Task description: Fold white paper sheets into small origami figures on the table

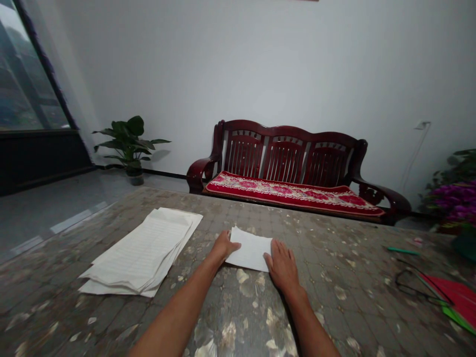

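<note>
A small white sheet of paper (250, 252), seemingly folded, lies on the patterned table in front of me. At its left edge, my left hand (224, 246) is closed on it, thumb on top and the other fingers mostly hidden. My right hand (283, 263) rests flat along the right edge, fingers stretched out and the thumb touching the paper's border. To the left is a loose stack of lined paper sheets (145, 250), its edges uneven and its lower corners curled.
The tablecloth (334, 277) has a grey floral pattern. At the right lie eyeglasses (416, 287), a green pen (403, 251) and a red booklet (453, 295). Beyond the table stand a wooden bench (286, 153) and a potted plant (128, 141). Purple flowers (455, 201) show at far right.
</note>
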`<action>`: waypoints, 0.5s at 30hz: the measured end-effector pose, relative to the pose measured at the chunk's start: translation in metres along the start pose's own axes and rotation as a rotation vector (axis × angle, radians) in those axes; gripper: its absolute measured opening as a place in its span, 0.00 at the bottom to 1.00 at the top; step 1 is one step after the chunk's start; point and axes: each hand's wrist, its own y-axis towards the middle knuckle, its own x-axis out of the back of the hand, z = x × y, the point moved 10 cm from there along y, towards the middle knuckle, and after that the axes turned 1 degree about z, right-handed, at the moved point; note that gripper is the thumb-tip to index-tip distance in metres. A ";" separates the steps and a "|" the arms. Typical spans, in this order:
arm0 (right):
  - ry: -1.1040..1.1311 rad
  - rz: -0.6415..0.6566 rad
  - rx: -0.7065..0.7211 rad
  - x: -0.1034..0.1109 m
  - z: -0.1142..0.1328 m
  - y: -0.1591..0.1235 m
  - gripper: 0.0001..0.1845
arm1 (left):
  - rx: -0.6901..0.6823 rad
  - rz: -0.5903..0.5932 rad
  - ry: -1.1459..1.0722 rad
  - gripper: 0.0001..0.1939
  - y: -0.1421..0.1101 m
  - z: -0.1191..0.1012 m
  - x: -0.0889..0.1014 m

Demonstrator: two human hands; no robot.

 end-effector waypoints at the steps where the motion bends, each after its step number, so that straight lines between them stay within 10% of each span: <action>1: 0.021 -0.020 0.003 0.000 -0.002 0.000 0.30 | 0.006 0.005 -0.019 0.28 -0.002 -0.001 0.000; 4: 0.119 -0.158 0.010 0.010 -0.009 0.001 0.33 | -0.116 -0.129 0.035 0.20 -0.014 -0.018 0.020; 8: 0.248 -0.457 0.062 0.047 -0.012 -0.009 0.39 | -0.790 -0.459 0.404 0.09 -0.079 -0.084 0.045; 11: 0.267 -0.497 0.195 0.066 0.009 -0.020 0.41 | -1.070 -0.327 0.630 0.11 -0.118 -0.094 0.017; 15: 0.189 -0.223 0.401 0.055 0.047 -0.027 0.33 | -1.024 -0.097 0.823 0.09 -0.131 -0.077 -0.023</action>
